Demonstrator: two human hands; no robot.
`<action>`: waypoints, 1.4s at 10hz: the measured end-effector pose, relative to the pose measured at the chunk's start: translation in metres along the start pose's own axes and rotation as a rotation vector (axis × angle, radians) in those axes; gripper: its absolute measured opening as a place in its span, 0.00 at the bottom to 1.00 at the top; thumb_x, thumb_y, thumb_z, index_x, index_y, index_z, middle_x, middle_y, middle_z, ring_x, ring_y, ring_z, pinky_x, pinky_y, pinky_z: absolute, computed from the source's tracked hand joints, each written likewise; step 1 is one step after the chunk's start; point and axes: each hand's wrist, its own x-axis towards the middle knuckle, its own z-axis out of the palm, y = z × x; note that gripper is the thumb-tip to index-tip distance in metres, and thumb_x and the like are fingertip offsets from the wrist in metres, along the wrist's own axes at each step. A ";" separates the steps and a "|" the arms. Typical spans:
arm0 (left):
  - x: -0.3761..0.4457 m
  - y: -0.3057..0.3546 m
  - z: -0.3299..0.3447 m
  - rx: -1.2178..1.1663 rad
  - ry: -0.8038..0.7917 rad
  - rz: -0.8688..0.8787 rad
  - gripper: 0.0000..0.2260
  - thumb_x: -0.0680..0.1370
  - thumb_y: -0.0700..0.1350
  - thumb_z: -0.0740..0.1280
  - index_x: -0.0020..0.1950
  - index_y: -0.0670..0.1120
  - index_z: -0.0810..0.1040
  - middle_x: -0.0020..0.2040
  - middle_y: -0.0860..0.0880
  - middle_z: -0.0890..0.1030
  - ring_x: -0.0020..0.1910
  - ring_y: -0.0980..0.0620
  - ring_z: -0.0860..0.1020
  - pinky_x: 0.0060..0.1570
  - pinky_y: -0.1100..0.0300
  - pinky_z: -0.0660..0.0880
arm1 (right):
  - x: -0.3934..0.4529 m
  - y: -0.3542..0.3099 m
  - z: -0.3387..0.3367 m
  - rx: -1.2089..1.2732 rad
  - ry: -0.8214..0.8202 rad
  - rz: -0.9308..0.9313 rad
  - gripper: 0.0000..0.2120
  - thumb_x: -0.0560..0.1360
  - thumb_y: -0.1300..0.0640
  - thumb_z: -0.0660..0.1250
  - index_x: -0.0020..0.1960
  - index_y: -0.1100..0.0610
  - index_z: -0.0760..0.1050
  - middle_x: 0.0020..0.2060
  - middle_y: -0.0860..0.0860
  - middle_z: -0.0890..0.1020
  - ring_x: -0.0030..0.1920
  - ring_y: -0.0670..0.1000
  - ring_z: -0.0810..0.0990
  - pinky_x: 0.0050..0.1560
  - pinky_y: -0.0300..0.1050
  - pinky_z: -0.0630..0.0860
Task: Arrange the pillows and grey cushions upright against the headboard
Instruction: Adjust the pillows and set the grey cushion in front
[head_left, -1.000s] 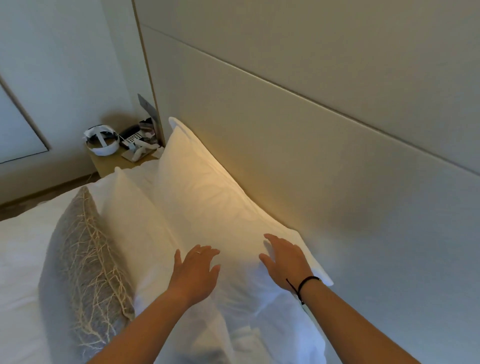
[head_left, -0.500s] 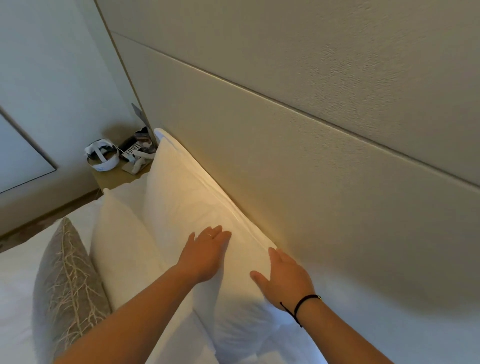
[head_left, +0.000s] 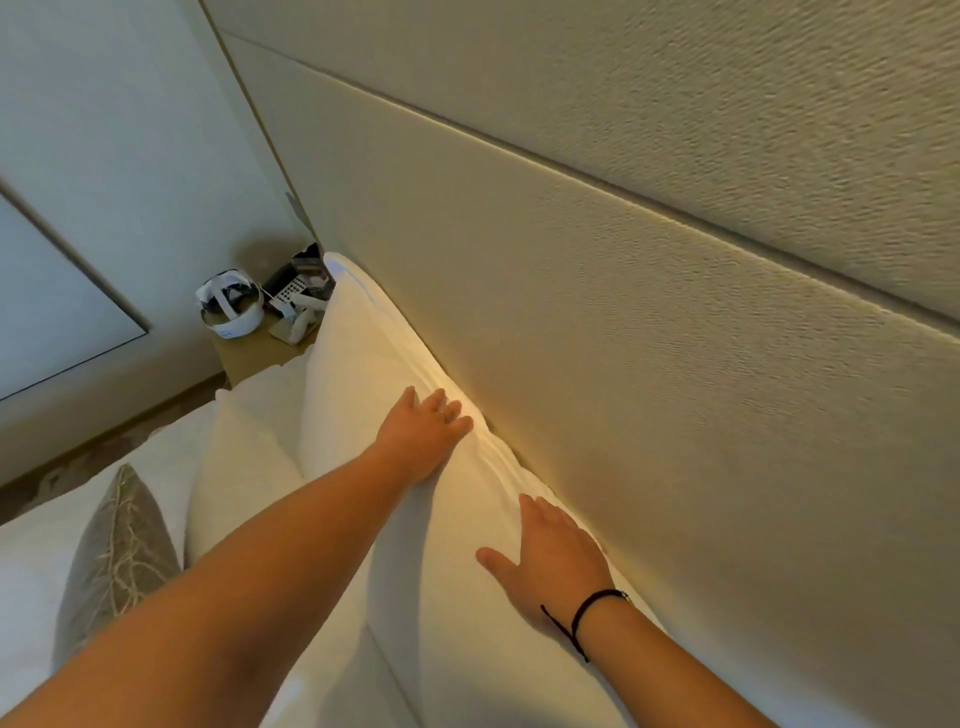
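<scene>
Back pillow (head_left: 363, 374): white, upright, touching the headboard (head_left: 597, 338)
Left hand (head_left: 423, 439): flat on its top edge
Right hand (head_left: 553, 564): flat, nearer, black wristband (head_left: 589, 605)
Front pillow (head_left: 239, 467): white
Grey cushion (head_left: 117, 551): branch-patterned, upright, foremost
Nightstand (head_left: 249, 353): headset (head_left: 228, 312), phone (head_left: 291, 291)

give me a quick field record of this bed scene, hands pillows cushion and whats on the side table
left hand: open, flat on the back pillow near its top edge
right hand: open, flat on the same pillow, black wrist cord
back pillow: white, upright against the headboard
front pillow: white, standing in front of the back pillow
grey cushion: branch pattern, upright in front of the front pillow, untouched
bedside table: white headset, phone
</scene>
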 end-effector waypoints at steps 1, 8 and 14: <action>0.019 -0.019 0.002 0.080 -0.044 0.023 0.21 0.83 0.45 0.58 0.76 0.51 0.59 0.79 0.45 0.58 0.79 0.42 0.51 0.72 0.39 0.57 | 0.013 -0.003 0.001 0.018 -0.015 0.028 0.43 0.73 0.28 0.54 0.77 0.55 0.52 0.75 0.51 0.63 0.73 0.54 0.62 0.70 0.50 0.62; -0.007 -0.113 -0.035 0.179 0.054 0.023 0.09 0.79 0.44 0.63 0.56 0.52 0.80 0.45 0.52 0.82 0.41 0.49 0.78 0.44 0.58 0.70 | 0.000 -0.048 -0.027 0.030 0.225 -0.048 0.11 0.80 0.48 0.58 0.41 0.51 0.71 0.43 0.49 0.80 0.38 0.48 0.68 0.38 0.42 0.64; -0.037 -0.010 -0.070 -0.425 -0.142 0.250 0.13 0.73 0.54 0.63 0.57 0.61 0.75 0.58 0.56 0.77 0.67 0.48 0.68 0.71 0.34 0.41 | -0.051 -0.015 -0.044 0.375 0.099 0.171 0.20 0.78 0.36 0.53 0.65 0.44 0.65 0.56 0.49 0.80 0.52 0.53 0.79 0.53 0.51 0.77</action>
